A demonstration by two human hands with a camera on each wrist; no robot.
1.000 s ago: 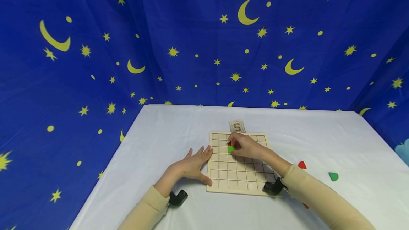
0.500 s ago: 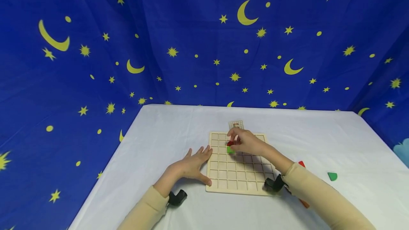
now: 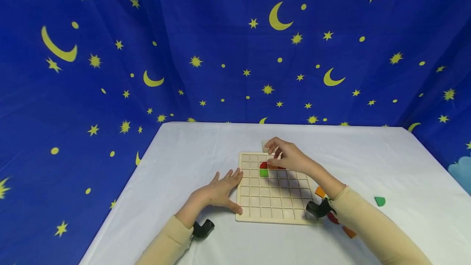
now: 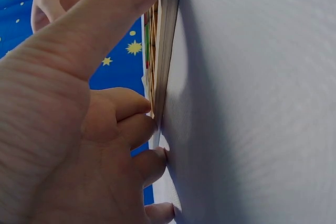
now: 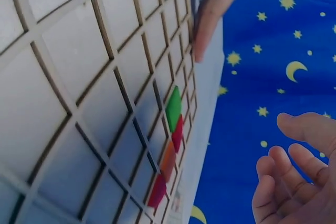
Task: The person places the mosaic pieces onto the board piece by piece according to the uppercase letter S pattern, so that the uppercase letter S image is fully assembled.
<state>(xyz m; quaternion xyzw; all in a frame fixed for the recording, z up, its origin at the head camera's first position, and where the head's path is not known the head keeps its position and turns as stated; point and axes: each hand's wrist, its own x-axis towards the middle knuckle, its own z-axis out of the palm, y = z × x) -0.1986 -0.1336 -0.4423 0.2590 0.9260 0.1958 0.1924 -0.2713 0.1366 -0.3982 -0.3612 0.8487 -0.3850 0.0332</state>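
Note:
A wooden grid board [image 3: 272,213] lies on the table. Near its far edge sit a green square piece [image 3: 263,172], a red rounded piece [image 3: 263,165], an orange piece [image 5: 167,161] and a second red piece [image 5: 156,191], side by side in cells. My left hand [image 3: 220,191] has its fingers spread, with thumb and fingertips at the board's left edge. Above the far part of the board is my right hand [image 3: 290,156], fingers loosely bent; the right wrist view shows nothing between them. In the head view it partly covers the orange and second red pieces.
A small grid-patterned card [image 3: 264,147] lies beyond the board, mostly behind the right hand. Right of the board, loose pieces lie around the right forearm: orange [image 3: 320,192], dark red [image 3: 333,218], another orange [image 3: 349,232] and green [image 3: 380,201]. A blue star-patterned cloth [image 3: 220,52] hangs behind.
My right hand has come off the red piece beside the green one and moved up and slightly right. More of the red and orange pieces shows. The left hand stays at the board's edge.

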